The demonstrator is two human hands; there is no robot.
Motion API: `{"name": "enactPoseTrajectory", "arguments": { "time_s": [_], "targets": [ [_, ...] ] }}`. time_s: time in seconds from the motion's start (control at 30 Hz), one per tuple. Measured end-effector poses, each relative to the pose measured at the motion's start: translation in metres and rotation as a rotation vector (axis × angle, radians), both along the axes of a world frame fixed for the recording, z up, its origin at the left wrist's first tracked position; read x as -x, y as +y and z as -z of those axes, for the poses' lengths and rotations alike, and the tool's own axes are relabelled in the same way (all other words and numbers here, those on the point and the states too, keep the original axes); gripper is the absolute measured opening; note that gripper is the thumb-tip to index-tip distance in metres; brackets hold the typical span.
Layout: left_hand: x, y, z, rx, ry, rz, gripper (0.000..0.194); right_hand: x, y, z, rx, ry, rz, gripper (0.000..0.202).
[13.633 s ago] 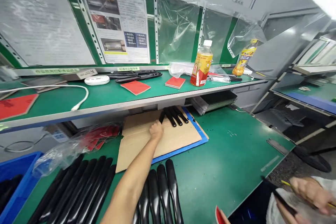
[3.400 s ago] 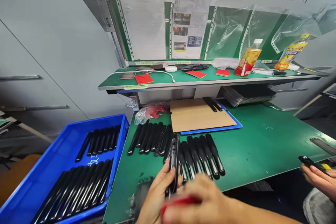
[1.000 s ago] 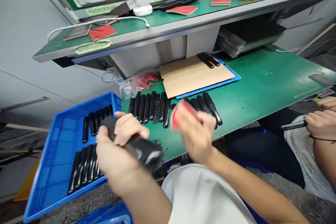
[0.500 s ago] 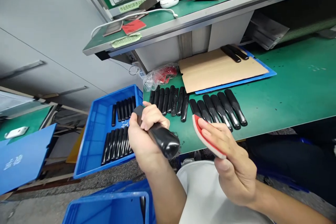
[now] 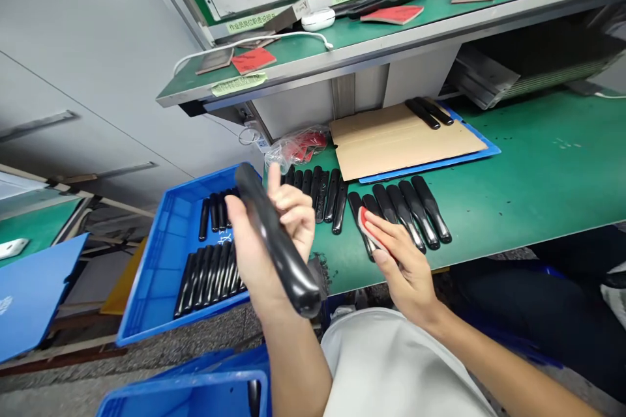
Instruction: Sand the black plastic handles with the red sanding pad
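A glossy black handle point(image 5: 278, 241) lies slantwise across the palm of my left hand point(image 5: 257, 267), its rounded end pointing down toward me. The thumb is on one side of it and the fingers curl loosely on the other, the index finger raised. My right hand point(image 5: 408, 273) pinches a red sanding pad point(image 5: 366, 228) with a pale edge, bent between thumb and fingers. The pad is apart from the held handle. Behind it, a row of black handles point(image 5: 415, 208) lies on the green table point(image 5: 528, 195); another row point(image 5: 335, 199) lies farther left.
A blue crate point(image 5: 141, 273) on the left holds two rows of black handles; another blue bin point(image 5: 186, 397) stands below. Cardboard point(image 5: 401, 143) on a blue sheet carries two handles. A plastic bag point(image 5: 293, 146) with red pieces lies behind. The shelf point(image 5: 362, 32) overhangs the table.
My left hand has loosened its fingers, and the handle now stands more steeply with more of it showing. My right hand has moved back toward the table with the pad. The view has shifted slightly.
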State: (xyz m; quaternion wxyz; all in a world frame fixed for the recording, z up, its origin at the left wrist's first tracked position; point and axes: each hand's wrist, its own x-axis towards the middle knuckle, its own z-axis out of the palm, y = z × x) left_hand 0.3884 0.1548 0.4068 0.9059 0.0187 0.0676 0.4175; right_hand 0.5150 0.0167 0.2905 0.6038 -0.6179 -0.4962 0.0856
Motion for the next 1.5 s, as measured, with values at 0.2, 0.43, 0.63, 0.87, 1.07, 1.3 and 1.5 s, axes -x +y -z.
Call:
{"name": "enactPoseTrajectory", "arguments": {
  "time_s": [0.2,0.43,0.63,0.87,1.07,1.3,1.5],
  "targets": [
    [-0.017,-0.013,0.002,0.044,0.321,0.042,0.035,-0.006,-0.021,-0.028,-0.184,-0.146,-0.180,0.046],
    [-0.034,-0.027,-0.008,-0.058,0.461,0.078,0.024,-0.032,-0.018,-0.055,-0.376,-0.574,-0.289,0.047],
    [-0.036,-0.023,-0.003,-0.024,0.457,0.112,0.022,-0.006,-0.024,-0.063,-0.357,-0.775,-0.477,0.031],
    [-0.044,-0.020,0.005,0.052,0.406,0.104,0.021,-0.008,-0.024,-0.051,-0.434,-0.890,-0.485,0.015],
    [-0.051,-0.004,0.016,0.148,0.426,0.094,0.021,-0.014,-0.024,-0.039,-0.374,-0.939,-0.425,0.026],
    [-0.145,-0.032,0.094,-0.621,1.018,0.004,0.039,-0.057,-0.084,-0.008,-0.146,-0.420,0.178,0.044],
    [-0.298,-0.162,0.198,-1.117,1.245,0.278,0.083,-0.091,-0.160,0.027,-0.006,-0.128,0.332,0.039]
  ]
}}
